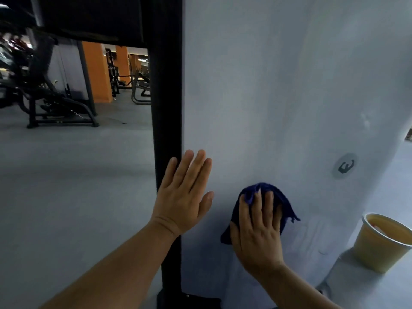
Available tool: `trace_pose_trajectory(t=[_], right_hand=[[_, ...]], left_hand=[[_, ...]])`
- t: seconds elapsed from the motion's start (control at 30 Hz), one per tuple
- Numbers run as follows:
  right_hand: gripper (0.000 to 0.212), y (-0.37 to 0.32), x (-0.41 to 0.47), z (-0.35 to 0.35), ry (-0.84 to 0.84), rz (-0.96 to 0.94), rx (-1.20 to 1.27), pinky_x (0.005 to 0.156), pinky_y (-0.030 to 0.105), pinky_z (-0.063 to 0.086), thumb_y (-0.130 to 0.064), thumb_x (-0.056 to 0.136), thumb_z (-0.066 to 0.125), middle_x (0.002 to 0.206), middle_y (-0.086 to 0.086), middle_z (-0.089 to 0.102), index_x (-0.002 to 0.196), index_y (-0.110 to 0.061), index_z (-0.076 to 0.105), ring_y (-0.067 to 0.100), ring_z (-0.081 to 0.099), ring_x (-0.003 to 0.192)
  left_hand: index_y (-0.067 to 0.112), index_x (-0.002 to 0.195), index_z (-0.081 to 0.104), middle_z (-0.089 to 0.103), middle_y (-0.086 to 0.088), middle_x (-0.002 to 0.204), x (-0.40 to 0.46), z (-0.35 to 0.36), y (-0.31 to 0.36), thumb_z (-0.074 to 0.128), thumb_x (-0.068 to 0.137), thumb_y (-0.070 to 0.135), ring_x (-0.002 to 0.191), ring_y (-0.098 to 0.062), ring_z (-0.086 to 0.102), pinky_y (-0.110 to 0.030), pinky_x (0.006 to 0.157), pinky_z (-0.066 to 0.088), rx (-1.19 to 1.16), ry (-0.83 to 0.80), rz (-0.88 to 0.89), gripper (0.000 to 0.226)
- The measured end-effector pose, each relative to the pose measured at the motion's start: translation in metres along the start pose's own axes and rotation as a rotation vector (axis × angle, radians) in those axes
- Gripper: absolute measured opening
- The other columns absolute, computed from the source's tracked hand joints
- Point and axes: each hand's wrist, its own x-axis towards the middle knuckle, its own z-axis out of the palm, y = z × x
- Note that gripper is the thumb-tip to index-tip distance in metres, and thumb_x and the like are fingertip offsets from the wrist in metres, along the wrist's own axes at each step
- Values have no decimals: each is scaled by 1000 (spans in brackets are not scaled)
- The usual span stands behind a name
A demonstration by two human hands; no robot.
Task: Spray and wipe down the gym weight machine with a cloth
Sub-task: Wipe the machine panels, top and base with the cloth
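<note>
A dark blue cloth (pixel 267 204) is pressed flat against the pale panel (pixel 278 97) of the machine by the right hand (pixel 256 233), whose fingers are spread over the cloth rather than curled round it, so that a broad patch is covered at each pass. Just to the left, the left hand (pixel 182 197) is laid open and empty, with straight fingers, across the edge of the panel and the black upright (pixel 167 97); it is judged to be placed there as a brace while pressure is put on the cloth. Low on the right, a tan bucket (pixel 379 244) is set on a pale ledge near the panel, probably kept within reach for rinsing; its contents cannot be made out. No spray bottle is seen. A round logo badge (pixel 345 166) is fixed higher on the panel, apart from the cloth. The wiping step appears to be under way, with much of the panel above not yet reached. Farther off, past the upright, black benches (pixel 55 103) and orange pillars (pixel 95 70) are seen across a grey floor (pixel 78 170).
</note>
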Motion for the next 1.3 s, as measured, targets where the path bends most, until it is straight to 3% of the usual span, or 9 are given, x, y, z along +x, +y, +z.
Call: trace_pose_trajectory(t=[0.1,0.17,0.37,0.57,0.73,0.9,1.1,1.17,1.3], right_hand=[[62,-5,6,-4,-3,1,6,121,60,-1,-38,102,32,166,18,1,154,-5,27,39,-13,156],[63,-3,22,-14,9,-148,-19,118,63,6,-35,96,37,169,12,0,152,-8,31,36,-8,157],[65,-34,149,-74,16,-401,-103,125,51,-12,-36,108,29,172,5,-7,163,-19,2,27,-12,158],[61,-45,225,-110,49,-449,-159,126,51,-10,-40,109,21,173,5,-5,165,-21,7,27,-11,158],[63,-62,187,-89,91,-283,-35,125,54,-7,-38,109,30,172,8,-2,164,-17,10,29,-9,158],[77,-74,100,-32,12,-254,58,125,54,-8,-33,105,47,172,8,-6,163,-16,-1,28,-12,158],[77,-69,18,8,-130,-396,56,116,54,13,-38,104,35,172,5,-7,163,-18,-10,27,-9,158],[90,-66,13,7,-186,-426,46,117,53,8,-39,101,48,172,3,-13,162,-18,-16,25,-14,158],[121,-61,4,-1,-353,-487,-45,113,49,-20,-37,92,66,164,4,-37,152,-18,-38,25,-36,150]], left_hand=[[11,163,9,7,-10,171,-44,-4,-13,47,102,40,156,-34,14,-61,122,23,34,-89,12,77],[12,163,13,11,-9,171,-59,-7,-18,47,103,41,156,-35,17,-62,120,26,43,-145,16,75],[14,159,12,-3,-5,172,-58,-18,-14,45,101,44,158,-29,3,-53,125,14,77,-262,-31,73],[10,155,27,18,-8,168,-50,-29,-7,53,100,36,157,-29,14,-52,124,23,2,-215,-90,66],[6,138,47,50,-16,149,-50,-40,-18,56,96,19,147,-31,37,-50,118,37,-105,-123,-243,46],[2,141,54,44,-17,155,-57,-50,-29,60,95,13,148,-34,35,-48,121,32,-86,-192,-162,48],[0,138,53,45,-21,152,-62,-50,-22,55,94,6,147,-36,37,-53,116,36,-117,-147,-226,45],[0,137,51,48,-23,149,-59,-47,-19,48,100,10,145,-38,38,-56,116,36,-117,-94,-220,39],[2,134,47,50,-24,145,-44,-45,-6,51,97,9,144,-40,39,-58,118,31,-151,-20,-129,38]])
